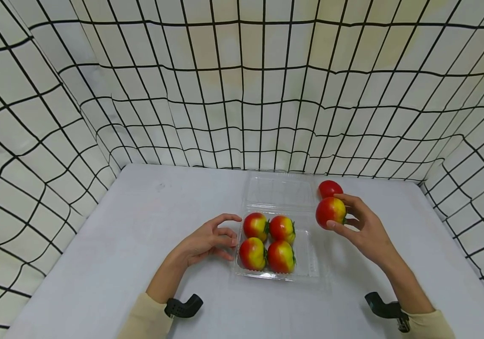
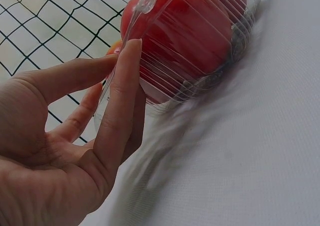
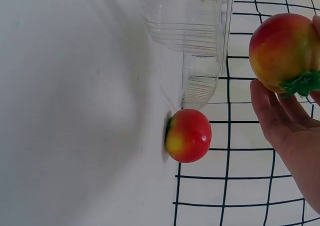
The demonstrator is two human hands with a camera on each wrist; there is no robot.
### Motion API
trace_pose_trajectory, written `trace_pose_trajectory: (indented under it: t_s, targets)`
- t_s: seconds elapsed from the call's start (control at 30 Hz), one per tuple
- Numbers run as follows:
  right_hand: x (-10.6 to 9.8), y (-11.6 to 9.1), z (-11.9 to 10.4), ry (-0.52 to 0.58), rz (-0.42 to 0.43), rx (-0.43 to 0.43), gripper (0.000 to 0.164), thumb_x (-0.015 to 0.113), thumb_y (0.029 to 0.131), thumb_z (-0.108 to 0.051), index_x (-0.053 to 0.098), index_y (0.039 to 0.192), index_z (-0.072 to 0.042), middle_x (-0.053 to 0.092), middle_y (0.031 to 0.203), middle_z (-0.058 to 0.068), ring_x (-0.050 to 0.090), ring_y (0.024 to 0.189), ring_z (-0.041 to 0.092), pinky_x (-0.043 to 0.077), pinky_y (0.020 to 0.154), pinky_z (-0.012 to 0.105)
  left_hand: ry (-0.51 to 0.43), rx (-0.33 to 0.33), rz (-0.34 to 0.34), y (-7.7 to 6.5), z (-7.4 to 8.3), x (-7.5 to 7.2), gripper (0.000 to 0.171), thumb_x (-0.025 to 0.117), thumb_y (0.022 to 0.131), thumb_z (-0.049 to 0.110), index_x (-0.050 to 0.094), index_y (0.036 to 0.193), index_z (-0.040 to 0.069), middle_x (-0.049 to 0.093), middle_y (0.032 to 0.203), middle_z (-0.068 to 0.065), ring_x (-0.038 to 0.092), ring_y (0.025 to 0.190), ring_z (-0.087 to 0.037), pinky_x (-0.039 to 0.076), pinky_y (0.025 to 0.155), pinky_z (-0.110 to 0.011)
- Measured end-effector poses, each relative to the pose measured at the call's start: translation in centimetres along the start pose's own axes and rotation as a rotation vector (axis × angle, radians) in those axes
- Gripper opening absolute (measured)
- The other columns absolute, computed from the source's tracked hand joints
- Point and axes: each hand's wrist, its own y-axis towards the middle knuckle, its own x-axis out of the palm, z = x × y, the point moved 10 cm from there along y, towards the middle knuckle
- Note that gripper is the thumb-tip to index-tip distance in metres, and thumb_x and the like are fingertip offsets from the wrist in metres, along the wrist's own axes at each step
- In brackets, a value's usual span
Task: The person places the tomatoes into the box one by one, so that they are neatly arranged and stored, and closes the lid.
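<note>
My right hand (image 1: 362,230) holds a red-and-yellow tomato (image 1: 328,213) with a green leafy top between thumb and fingers, raised to the right of a clear plastic box (image 1: 308,254). In the right wrist view, that tomato (image 3: 285,50) sits at the fingertips, above the table. My left hand (image 1: 208,239) is at the box's left side, its spread fingertips at the wall and rim. Through the ribbed plastic in the left wrist view shows a red tomato (image 2: 180,30). Several tomatoes (image 1: 281,256) fill the left and middle of the box; bare plastic shows on its right.
Another tomato (image 1: 330,188) lies on the white table (image 1: 148,226) beyond the right hand. The box's clear lid (image 1: 282,190) is folded back on its far side. Black netting (image 1: 263,108) over pale walls surrounds the table at the back and sides.
</note>
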Motion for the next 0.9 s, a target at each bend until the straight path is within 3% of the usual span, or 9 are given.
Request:
trace_pose_trajectory:
  t_s: [0.33,0.57,0.83,0.9]
  targets:
    - [0.9,0.0,0.0,0.013,-0.034,0.027,0.071,0.083,0.089,-0.019,0.047,0.151,-0.015,0.053,0.149,0.016,0.061,0.126,0.037,0.053,0.090,0.011,-0.002,0.003,-0.001,0.0,0.0,-0.1,0.060,0.068,0.096,0.004,0.043,0.150,0.014,0.065,0.092,-0.001,0.069,0.083,-0.017,0.066,0.072,-0.036]
    - [1.6,0.1,-0.2,-0.006,-0.052,0.023,0.070,0.083,0.089,-0.021,0.048,0.149,-0.015,0.057,0.145,0.015,0.059,0.128,0.033,0.051,0.093,0.008,0.000,-0.006,0.004,0.0,0.0,0.0,0.060,0.069,0.096,0.005,0.044,0.150,0.015,0.065,0.092,-0.001,0.069,0.084,-0.017,0.066,0.073,-0.037]
    - [2.4,0.0,-0.2,-0.051,-0.072,0.012,0.068,0.083,0.089,-0.023,0.051,0.148,-0.015,0.059,0.143,0.014,0.058,0.129,0.032,0.055,0.100,0.021,0.000,-0.004,-0.002,0.1,0.0,-0.1,0.061,0.069,0.096,0.005,0.043,0.150,0.014,0.065,0.092,-0.001,0.068,0.084,-0.017,0.066,0.073,-0.036]
    - [2.6,-0.1,-0.1,-0.054,-0.080,0.014,0.068,0.083,0.089,-0.024,0.050,0.148,-0.015,0.059,0.144,0.013,0.058,0.130,0.032,0.053,0.099,0.018,0.002,-0.001,-0.005,0.1,0.0,-0.1,0.061,0.068,0.096,0.005,0.043,0.151,0.013,0.065,0.092,-0.001,0.068,0.084,-0.017,0.066,0.073,-0.036]
